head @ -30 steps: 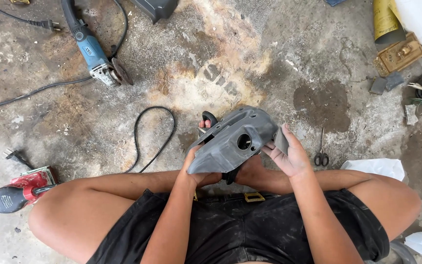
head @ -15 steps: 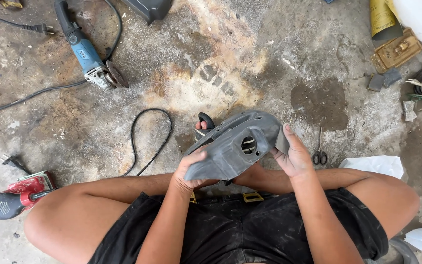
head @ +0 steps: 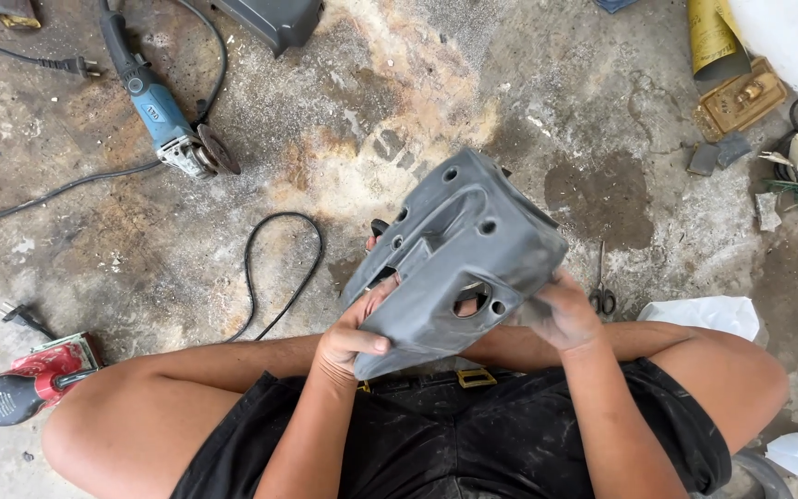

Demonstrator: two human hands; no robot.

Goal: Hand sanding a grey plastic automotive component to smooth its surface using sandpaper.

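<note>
Concrete, stained and dusty, makes up the floor under the seated person, and it is the widest thing in view. Next in size comes the grey moulded housing, held up above the lap between both hands. It looks like a stiff plastic shell with several round holes and raised ribs; I would judge it light for its bulk, rigid and not fragile, with a matt dusty surface that should not slip (though the dust may make it a little chalky to the touch). The left hand has its fingers wrapped around the near lower edge, thumb across the face. The right hand clasps the opposite edge, its fingers closed against the shell beside the largest hole. The rims and ribs seem the best places to take hold; the hole edges could be sharp, I cannot tell.

Out beyond the left fingers lie a blue angle grinder and a looping black cable, well apart; a red sander sits by the knee. Just beyond the right fingers small scissors rest on the floor, near a white bag. Open room lies straight ahead of the shell.
</note>
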